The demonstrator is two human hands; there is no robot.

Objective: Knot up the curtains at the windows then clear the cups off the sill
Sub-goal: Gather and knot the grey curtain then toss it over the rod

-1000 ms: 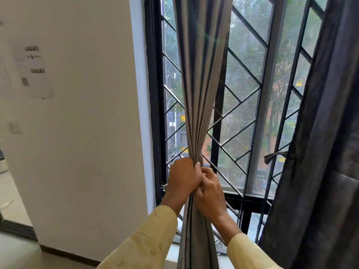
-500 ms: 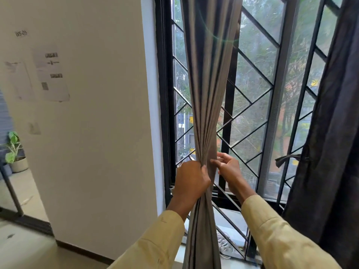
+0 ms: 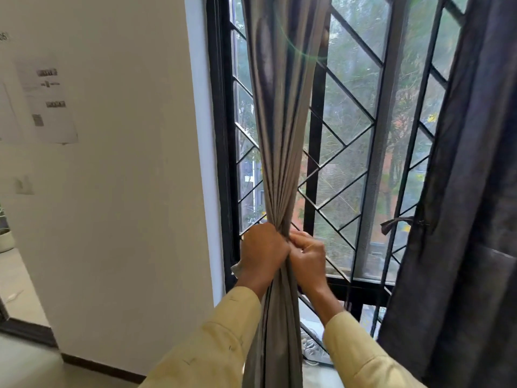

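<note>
Both hands meet at centre frame: left hand (image 3: pixel 263 252) fisted around the grey curtain (image 3: pixel 282 113), right hand (image 3: pixel 307 257) closed on the same bundle, touching it from the right. I see the curtain run vertically through the two grips, fanning wider toward the top edge and hanging straight down between the sleeves (image 3: pixel 212 348). Behind it stands the window grille (image 3: pixel 347 152); a dark curtain (image 3: pixel 470 191) fills the right side.
</note>
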